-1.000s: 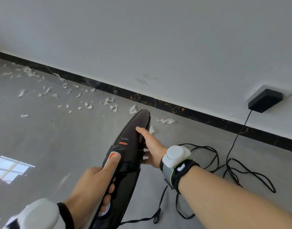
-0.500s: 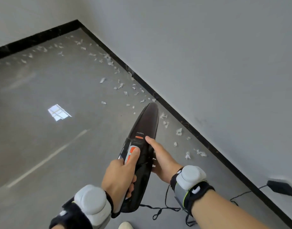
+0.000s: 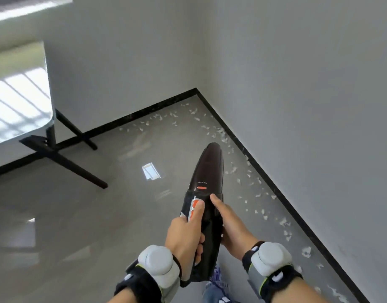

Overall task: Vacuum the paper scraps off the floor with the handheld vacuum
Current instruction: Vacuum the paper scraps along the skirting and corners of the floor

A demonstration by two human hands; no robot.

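We see handheld vacuum: glossy dark plastic, tapered nozzle pointing far, held above floor, orange buttons, "VANTU" lettering. Left hand wrapped round handle, thumb on orange switch. Right hand cupped against body's right side, forefinger on top. Torn white paper scraps strewn along black baseboard, right and far. Polished grey floor. Table left.

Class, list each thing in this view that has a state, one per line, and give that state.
Handheld vacuum: held off the floor, nozzle aimed toward the corner.
Left hand: gripping the handle, thumb on the orange switch.
Right hand: steadying the vacuum's side.
Paper scraps: scattered along the baseboards.
Table: standing by the wall.
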